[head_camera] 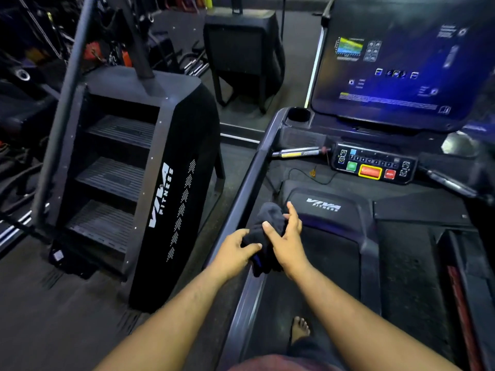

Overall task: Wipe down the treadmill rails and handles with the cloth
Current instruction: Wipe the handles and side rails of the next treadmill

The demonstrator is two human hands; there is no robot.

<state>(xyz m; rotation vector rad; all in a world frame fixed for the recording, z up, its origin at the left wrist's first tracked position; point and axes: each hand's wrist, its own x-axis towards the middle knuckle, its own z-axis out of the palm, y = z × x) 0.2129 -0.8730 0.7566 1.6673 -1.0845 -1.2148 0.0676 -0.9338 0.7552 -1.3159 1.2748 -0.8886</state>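
Observation:
A dark bunched cloth [269, 218] sits between my two hands, just over the treadmill's left side rail [251, 180]. My left hand [233, 253] grips its lower left part. My right hand [288, 236] holds its right side with fingers spread over it. The rail runs from the lower middle up to the console corner. A short metal handle [297, 152] sticks out under the console at left, and another handle [452, 183] shows at right. The treadmill belt [321, 263] lies below my arms.
A black stair-climber machine [139, 178] stands close on the left of the rail. The console screen [401, 65] glows at upper right above a button panel [372, 164]. A cup holder [298, 115] sits at the console corner. My bare foot [300, 329] rests on the belt.

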